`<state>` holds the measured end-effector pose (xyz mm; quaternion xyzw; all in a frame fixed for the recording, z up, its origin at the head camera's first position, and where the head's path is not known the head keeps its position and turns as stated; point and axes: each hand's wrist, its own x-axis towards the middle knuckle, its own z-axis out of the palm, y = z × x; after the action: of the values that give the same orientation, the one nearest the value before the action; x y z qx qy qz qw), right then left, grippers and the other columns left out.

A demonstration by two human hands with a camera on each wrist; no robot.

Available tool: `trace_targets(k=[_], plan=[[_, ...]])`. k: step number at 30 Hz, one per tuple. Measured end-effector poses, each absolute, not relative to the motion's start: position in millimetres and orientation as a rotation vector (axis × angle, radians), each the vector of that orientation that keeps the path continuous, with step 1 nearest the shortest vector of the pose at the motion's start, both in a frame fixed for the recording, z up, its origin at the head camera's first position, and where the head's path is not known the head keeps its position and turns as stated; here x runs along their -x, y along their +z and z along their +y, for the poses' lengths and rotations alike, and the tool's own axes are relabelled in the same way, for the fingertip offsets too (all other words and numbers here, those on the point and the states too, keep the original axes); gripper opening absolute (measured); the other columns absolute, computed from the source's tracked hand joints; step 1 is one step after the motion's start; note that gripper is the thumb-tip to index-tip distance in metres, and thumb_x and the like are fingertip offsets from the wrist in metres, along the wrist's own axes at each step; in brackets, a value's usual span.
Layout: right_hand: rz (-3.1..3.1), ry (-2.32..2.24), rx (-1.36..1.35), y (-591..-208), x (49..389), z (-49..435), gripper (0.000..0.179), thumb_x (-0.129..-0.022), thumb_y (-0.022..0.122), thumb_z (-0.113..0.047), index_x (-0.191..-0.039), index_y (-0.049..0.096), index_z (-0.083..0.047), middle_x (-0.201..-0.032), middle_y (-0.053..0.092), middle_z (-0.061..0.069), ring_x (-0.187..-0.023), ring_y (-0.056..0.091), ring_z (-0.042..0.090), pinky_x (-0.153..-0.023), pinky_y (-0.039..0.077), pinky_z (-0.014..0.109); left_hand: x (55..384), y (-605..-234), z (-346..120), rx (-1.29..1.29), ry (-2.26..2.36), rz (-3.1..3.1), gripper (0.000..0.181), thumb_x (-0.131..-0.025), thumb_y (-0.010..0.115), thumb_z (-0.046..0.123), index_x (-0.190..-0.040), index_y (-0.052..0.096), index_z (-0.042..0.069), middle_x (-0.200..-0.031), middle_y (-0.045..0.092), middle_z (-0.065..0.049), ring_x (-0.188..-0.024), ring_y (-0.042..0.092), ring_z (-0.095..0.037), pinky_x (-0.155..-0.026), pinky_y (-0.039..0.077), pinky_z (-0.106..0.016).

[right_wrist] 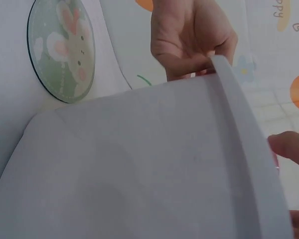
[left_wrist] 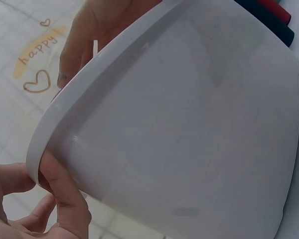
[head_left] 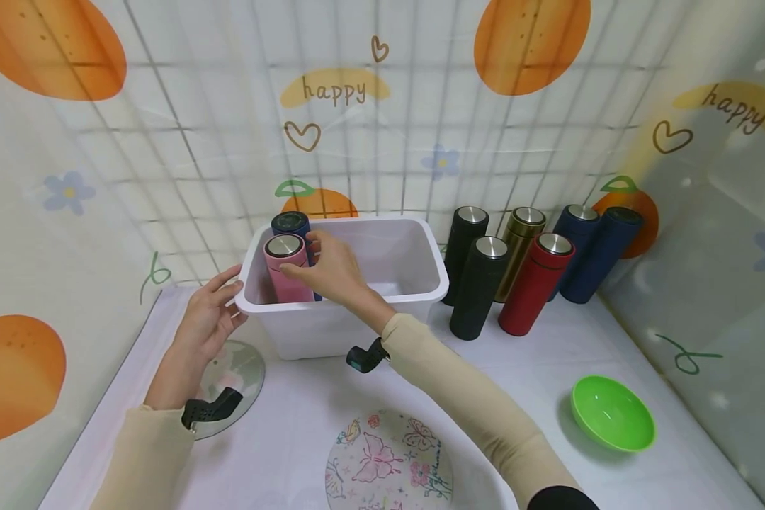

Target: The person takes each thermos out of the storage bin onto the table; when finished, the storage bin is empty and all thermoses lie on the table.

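Note:
A white plastic bin stands on the table with a pink thermos and a dark blue thermos upright at its left end. My right hand reaches over the front rim and grips the pink thermos near its top, thumb in front and fingers round the far side. The pink one partly hides the blue one. At the bin's left corner my left hand pinches the rim; the left wrist view shows its thumb and a finger on either side of the lip.
Right of the bin stand black thermoses, a gold one, a red one and blue ones. A green bowl sits at the right. A butterfly-patterned round mat lies in front, a rabbit-patterned disc under my left forearm.

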<state>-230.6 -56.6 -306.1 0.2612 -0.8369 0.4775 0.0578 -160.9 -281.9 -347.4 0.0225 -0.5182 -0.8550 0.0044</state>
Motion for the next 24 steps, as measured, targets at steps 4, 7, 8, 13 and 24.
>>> trace_targets(k=[4,7,8,13,24], plan=[[-2.539,1.415,-0.738,-306.9,232.4,-62.1,0.065,-0.082,0.084,-0.038,-0.131,0.058,-0.004,-0.111,0.069,0.008,-0.1,0.065,0.02,-0.076,0.051,0.025,161.2,-347.2,-281.4,-0.063,-2.677,-1.626,0.046,-0.1,0.061,0.006,-0.142,0.043,0.008,-0.112,0.065,-0.003,-0.082,0.063,-0.014,-0.062,0.052,-0.024],[-2.543,1.375,-0.702,-307.8,234.8,-66.8,0.066,-0.08,0.084,-0.04,-0.128,0.059,-0.004,-0.106,0.069,0.006,-0.094,0.063,0.015,-0.075,0.049,0.023,161.2,-347.1,-281.0,-0.057,-2.68,-1.625,0.045,-0.1,0.06,0.006,-0.142,0.042,0.008,-0.111,0.065,-0.003,-0.082,0.064,-0.014,-0.062,0.052,-0.024],[-2.546,1.361,-0.691,-308.2,235.8,-68.6,0.066,-0.08,0.085,-0.042,-0.128,0.059,-0.004,-0.106,0.069,0.005,-0.092,0.062,0.014,-0.075,0.048,0.023,161.1,-347.1,-281.0,-0.056,-2.68,-1.626,0.045,-0.1,0.06,0.006,-0.142,0.042,0.008,-0.112,0.065,-0.003,-0.082,0.064,-0.014,-0.062,0.052,-0.024],[-2.56,1.327,-0.67,-308.5,238.9,-74.2,0.069,-0.079,0.084,-0.044,-0.129,0.059,-0.003,-0.107,0.068,0.004,-0.092,0.06,0.013,-0.075,0.048,0.022,160.9,-347.1,-281.7,-0.056,-2.688,-1.614,0.045,-0.1,0.061,0.006,-0.142,0.043,0.009,-0.112,0.065,-0.003,-0.082,0.064,-0.014,-0.062,0.053,-0.024],[-2.567,1.418,-0.656,-311.1,241.3,-76.2,0.059,-0.071,0.091,-0.04,-0.105,0.054,-0.008,-0.089,0.059,0.0,-0.08,0.056,0.013,-0.065,0.045,0.021,161.5,-348.6,-282.5,-0.056,-2.691,-1.606,0.039,-0.1,0.06,0.005,-0.138,0.048,0.01,-0.108,0.066,-0.003,-0.079,0.064,-0.014,-0.061,0.052,-0.024]])
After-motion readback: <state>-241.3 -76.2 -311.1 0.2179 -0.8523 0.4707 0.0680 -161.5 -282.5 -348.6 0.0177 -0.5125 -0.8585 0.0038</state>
